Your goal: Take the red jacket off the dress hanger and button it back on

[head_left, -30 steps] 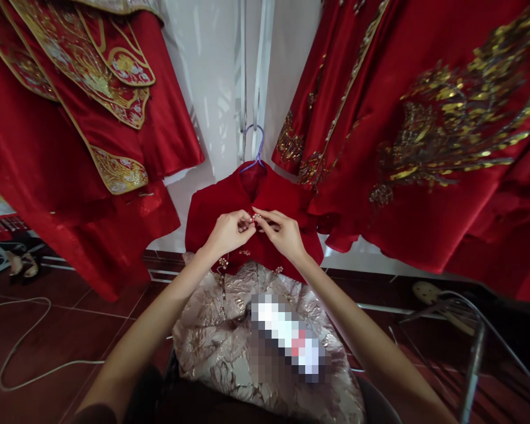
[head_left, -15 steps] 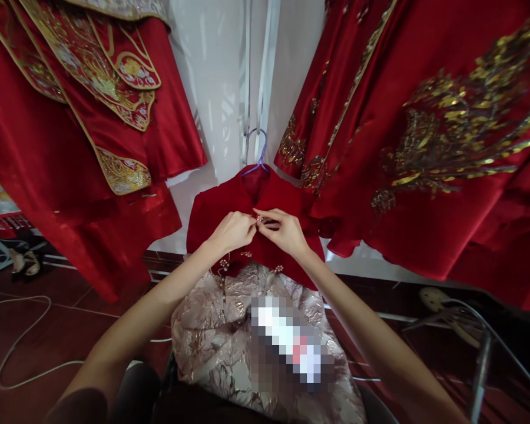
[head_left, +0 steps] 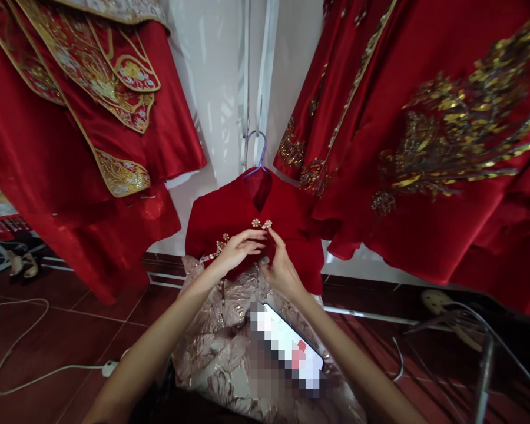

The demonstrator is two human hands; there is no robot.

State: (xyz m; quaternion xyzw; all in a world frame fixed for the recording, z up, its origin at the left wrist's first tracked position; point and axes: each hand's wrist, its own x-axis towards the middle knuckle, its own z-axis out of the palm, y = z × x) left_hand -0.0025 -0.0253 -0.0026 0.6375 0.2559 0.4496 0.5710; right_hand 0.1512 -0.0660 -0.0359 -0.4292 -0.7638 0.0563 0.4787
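Observation:
A dark red short-sleeved top hangs on a purple hanger in front of me. Two flower-shaped pearl clasps sit side by side on its chest. My left hand is just below them, fingers stretched out and nothing held. My right hand is open, thumb apart, its index fingertip at the right-hand clasp. More beaded ornament shows at the top's lower left, partly behind my left hand. Under the top, shiny pinkish brocade fabric spreads over my lap.
A lit phone, partly blurred out, lies on the brocade. Red embroidered garments hang to the left, and sequinned red ones to the right. A white cable runs over the tiled floor. At right stands a metal frame.
Both hands have moved down off the clasps and opened, so the two clasps now show. My right hand has dropped lower, and the phone is less covered by blur.

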